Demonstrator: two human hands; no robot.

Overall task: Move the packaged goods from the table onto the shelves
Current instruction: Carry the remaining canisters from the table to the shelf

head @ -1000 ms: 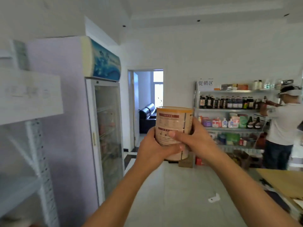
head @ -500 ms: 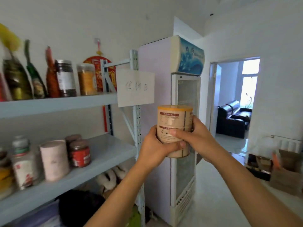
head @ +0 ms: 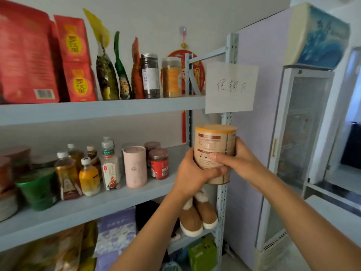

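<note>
I hold a beige round can [head: 214,147] with an orange lid upright in front of me. My left hand [head: 192,174] grips its lower left side and my right hand [head: 237,161] wraps round its right side, thumb across the label. The can hangs just off the right end of the grey shelves [head: 101,110], level with the middle shelf [head: 109,204]. That shelf carries a pink tube [head: 135,166], red-labelled jars [head: 159,163] and several bottles [head: 88,177].
The top shelf holds red bags [head: 75,59], pouches and two jars [head: 150,76]. A paper sign [head: 231,88] hangs on the shelf post. A tall glass-door fridge [head: 298,137] stands right of the shelves. Boots [head: 197,216] and packets fill the lower shelf.
My view has swung left from the room and fridge to the shelves, which now fill the left side. Both hands have kept the same hold on the can.
</note>
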